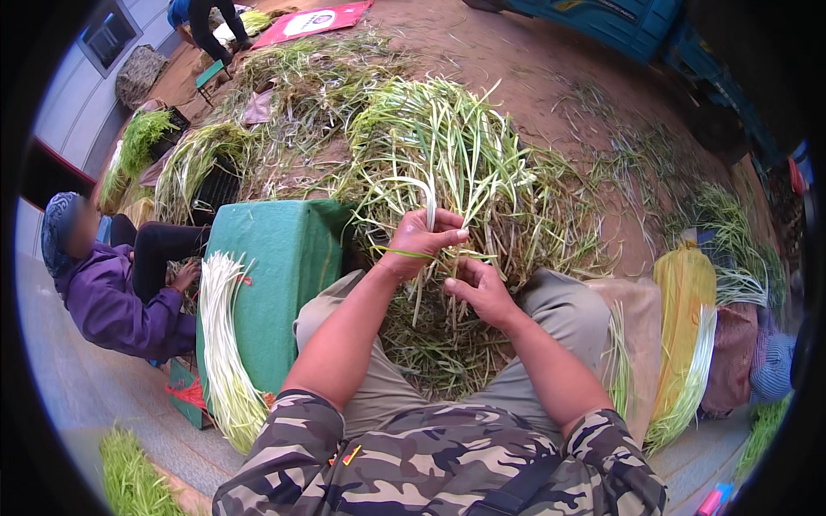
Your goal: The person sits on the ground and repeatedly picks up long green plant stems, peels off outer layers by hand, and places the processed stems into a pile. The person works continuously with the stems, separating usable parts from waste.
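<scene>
My left hand [419, 242] holds a few pale stalks of a long-leafed vegetable [431, 200], which bend over the back of its fingers. At its right, my right hand [481, 290] pinches the lower ends of some thin stalks between thumb and fingers. Both hands are close together above my knees. Just beyond them rises a large heap of green and whitish long-leafed stalks [445, 129]. On a green cloth-covered block [258, 226] at my left lies a bundle of cleaned white stalks [222, 342] with pale yellow-green tips.
A person in purple [122, 303] sits at the left; another person [210, 26] bends over at the top left. At the right stand a brown covered surface [629, 284] with thin stalks, a yellow wrapped block [684, 277] and a further bundle [697, 361]. A blue vehicle [606, 22] is at the top right.
</scene>
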Motion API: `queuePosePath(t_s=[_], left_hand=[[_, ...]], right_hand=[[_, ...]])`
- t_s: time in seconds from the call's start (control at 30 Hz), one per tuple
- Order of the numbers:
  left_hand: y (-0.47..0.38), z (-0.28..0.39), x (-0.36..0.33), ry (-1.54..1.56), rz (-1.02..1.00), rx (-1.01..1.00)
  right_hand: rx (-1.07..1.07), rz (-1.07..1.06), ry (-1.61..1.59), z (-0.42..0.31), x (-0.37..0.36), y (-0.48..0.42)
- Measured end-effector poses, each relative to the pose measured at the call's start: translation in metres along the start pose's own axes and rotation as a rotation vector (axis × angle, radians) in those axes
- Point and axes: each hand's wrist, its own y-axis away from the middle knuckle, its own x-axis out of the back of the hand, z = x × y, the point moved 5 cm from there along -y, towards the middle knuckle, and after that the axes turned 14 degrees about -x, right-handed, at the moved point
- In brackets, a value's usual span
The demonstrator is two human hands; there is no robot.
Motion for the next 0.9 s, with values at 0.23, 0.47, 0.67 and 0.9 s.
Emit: queuePosePath(t_s=[0.23, 0.47, 0.67, 0.9], left_hand=[[0.003, 0.005, 0.006, 0.040, -0.007, -0.001], [0.000, 0.005, 0.009, 0.010, -0.026, -0.116], [-0.002, 0.006, 0.002, 0.081, -0.029, -0.151], [-0.003, 0.016, 0.008, 0.126, 0.113, -0.199]], right_hand=[[-0.152, -0.012, -0.387, 0.006, 0.000, -0.012], [-0.203, 0.081, -0.682, 0.005, -0.002, -0.013], [-0.179, 0.065, -0.773, 0.004, 0.004, -0.009], [-0.118, 0.068, -0.677, 0.013, 0.020, -0.004]])
